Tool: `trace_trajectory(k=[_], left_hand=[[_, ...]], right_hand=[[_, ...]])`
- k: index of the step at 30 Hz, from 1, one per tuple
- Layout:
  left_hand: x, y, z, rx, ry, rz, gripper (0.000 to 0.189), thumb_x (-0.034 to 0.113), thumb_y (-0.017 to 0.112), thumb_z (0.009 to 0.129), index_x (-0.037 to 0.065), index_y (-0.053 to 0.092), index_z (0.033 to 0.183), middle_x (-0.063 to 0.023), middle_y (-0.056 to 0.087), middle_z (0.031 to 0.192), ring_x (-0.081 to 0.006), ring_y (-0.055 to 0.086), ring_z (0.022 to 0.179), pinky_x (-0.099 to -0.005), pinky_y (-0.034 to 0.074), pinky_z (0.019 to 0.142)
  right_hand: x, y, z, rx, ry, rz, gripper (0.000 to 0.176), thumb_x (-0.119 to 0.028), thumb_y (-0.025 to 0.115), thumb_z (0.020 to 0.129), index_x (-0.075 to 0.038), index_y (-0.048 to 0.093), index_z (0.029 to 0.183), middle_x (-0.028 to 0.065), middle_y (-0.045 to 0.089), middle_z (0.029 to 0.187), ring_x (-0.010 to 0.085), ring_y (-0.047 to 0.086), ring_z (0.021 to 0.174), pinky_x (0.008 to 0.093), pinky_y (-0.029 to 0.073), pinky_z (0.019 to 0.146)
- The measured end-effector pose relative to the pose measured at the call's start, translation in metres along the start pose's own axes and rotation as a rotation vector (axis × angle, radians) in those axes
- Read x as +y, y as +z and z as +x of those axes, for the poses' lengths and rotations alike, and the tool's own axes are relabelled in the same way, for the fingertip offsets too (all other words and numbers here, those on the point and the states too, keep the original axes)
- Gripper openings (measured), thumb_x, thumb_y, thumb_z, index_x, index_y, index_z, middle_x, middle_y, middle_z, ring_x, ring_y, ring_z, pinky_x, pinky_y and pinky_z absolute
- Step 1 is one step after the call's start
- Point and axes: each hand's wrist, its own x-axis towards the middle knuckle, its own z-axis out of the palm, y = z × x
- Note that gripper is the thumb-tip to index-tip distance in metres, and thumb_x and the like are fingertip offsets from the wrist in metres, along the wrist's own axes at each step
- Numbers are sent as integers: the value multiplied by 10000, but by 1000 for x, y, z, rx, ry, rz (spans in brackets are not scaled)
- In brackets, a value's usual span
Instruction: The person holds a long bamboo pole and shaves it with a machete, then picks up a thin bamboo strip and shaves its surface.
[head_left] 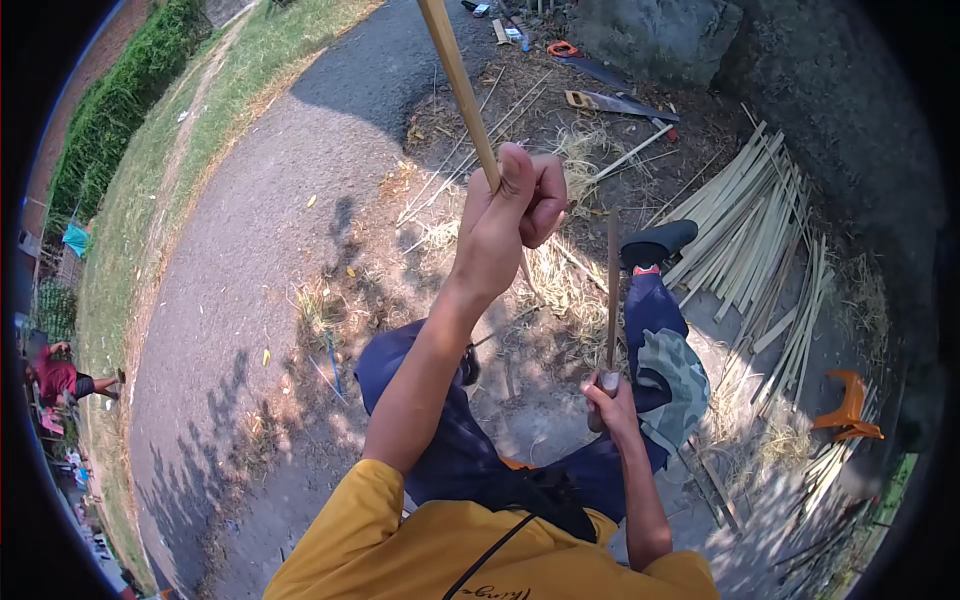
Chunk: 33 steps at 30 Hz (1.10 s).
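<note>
My left hand point(510, 215) is raised in front of me, its fingers closed around a bamboo strip point(460, 85) that runs up out of the top of the view. Lower down, my right hand point(612, 400) grips the handle of a long, narrow-bladed knife point(613, 290), its blade pointing away from me beside my right leg. A camouflage cloth point(672, 375) lies over that leg. Pale shavings point(560, 285) are scattered on the ground beyond my knees. Strip and blade are apart from each other.
A large pile of split bamboo strips point(750, 220) lies at the right near a concrete wall point(830, 110). A handsaw point(620, 103) rests on the ground ahead. An orange plastic object point(845, 405) sits at right. Left are a paved path point(230, 260) and a person in red point(62, 378).
</note>
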Motion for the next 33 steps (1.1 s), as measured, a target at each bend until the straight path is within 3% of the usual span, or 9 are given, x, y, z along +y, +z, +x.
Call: trace_trajectory(k=[3, 7, 10, 17, 21, 25, 29, 32, 33], left_hand=[[-2, -12, 5, 65, -8, -54, 651, 681, 225, 973, 138, 291, 619, 48, 212, 523, -72, 149, 449, -275, 131, 432], [-4, -17, -3, 234, 104, -234, 583, 599, 261, 1013, 155, 243, 636, 54, 158, 515, -74, 113, 445, -280, 110, 424], [-5, -25, -31, 222, 165, -250, 599, 602, 258, 1010, 146, 232, 623, 59, 145, 545, -76, 166, 428, -272, 127, 411], [-9, -39, -69, 344, 315, -361, 561, 578, 298, 1019, 177, 237, 630, 62, 167, 485, -79, 110, 402, -271, 112, 394], [-7, -52, -75, 186, 336, -278, 570, 562, 309, 1023, 180, 219, 609, 69, 166, 440, -72, 104, 354, -263, 113, 369], [-5, -58, -76, 166, 356, -329, 576, 563, 299, 1022, 178, 206, 604, 71, 181, 427, -66, 119, 332, -254, 114, 343], [-4, -52, -72, 19, 374, -275, 583, 570, 283, 1020, 176, 198, 599, 70, 200, 416, -57, 153, 313, -243, 118, 333], [-4, -51, -70, 12, 383, -257, 588, 574, 276, 1020, 176, 194, 595, 71, 204, 414, -55, 161, 309, -241, 119, 337], [-5, -50, -70, 5, 382, -247, 590, 575, 272, 1020, 176, 193, 594, 72, 207, 413, -55, 164, 309, -242, 117, 338]], right_hand=[[-21, 18, -13, 76, -97, -82, 156, -107, 719, 849, -47, 578, 823, -29, 532, 632, 38, 476, 541, 229, 364, 477], [-37, 57, -21, -23, -79, -98, 216, -176, 728, 873, -42, 562, 836, -45, 501, 599, 40, 451, 467, 217, 341, 430], [-54, 83, -25, -127, -185, -70, 234, -194, 746, 855, -43, 569, 836, -40, 516, 616, 31, 475, 508, 219, 361, 459], [-46, 98, -7, -271, -364, -420, 441, -273, 735, 819, 49, 634, 1103, 96, 615, 661, 101, 550, 597, 307, 475, 595], [1, 92, 10, -277, -240, -429, 428, -204, 702, 808, 47, 627, 1146, 139, 630, 711, 138, 548, 595, 320, 481, 622], [-22, 97, -2, -378, -56, -340, 435, -148, 705, 774, 45, 621, 1155, 151, 631, 748, 172, 586, 650, 332, 485, 665], [-13, 100, 3, -380, -289, -314, 423, -113, 706, 753, 41, 626, 1139, 114, 616, 701, 165, 579, 631, 331, 478, 633], [-4, 93, 17, -326, 11, -257, 153, -101, 662, 764, 12, 601, 849, 57, 566, 619, 127, 534, 532, 321, 431, 518], [-1, 90, 24, -324, 10, -261, 153, -101, 662, 764, 12, 601, 849, 57, 566, 619, 127, 534, 532, 321, 431, 518]])
